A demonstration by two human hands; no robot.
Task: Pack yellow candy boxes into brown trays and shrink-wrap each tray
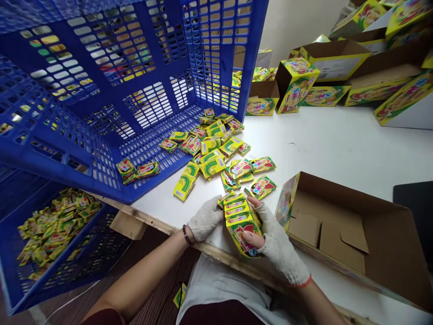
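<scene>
Both my hands wear white knit gloves with the fingertips cut off. Between them I hold a stack of small yellow-green packets [241, 217] on edge, near the table's front edge. My left hand [204, 219] presses the stack's left side. My right hand [277, 246] cups its right side and bottom, thumb on the front packet. Several loose packets [216, 153] lie scattered on the white table [331, 144] just beyond, spilling out of a tipped blue plastic crate [101, 90]. An open cardboard display box [341, 225] lies empty right of my right hand.
A second blue crate [50, 234] at the lower left, below table level, holds several more packets. Printed yellow display boxes [297, 83] and cartons stand along the far right of the table. A dark object [414, 203] sits at the right edge.
</scene>
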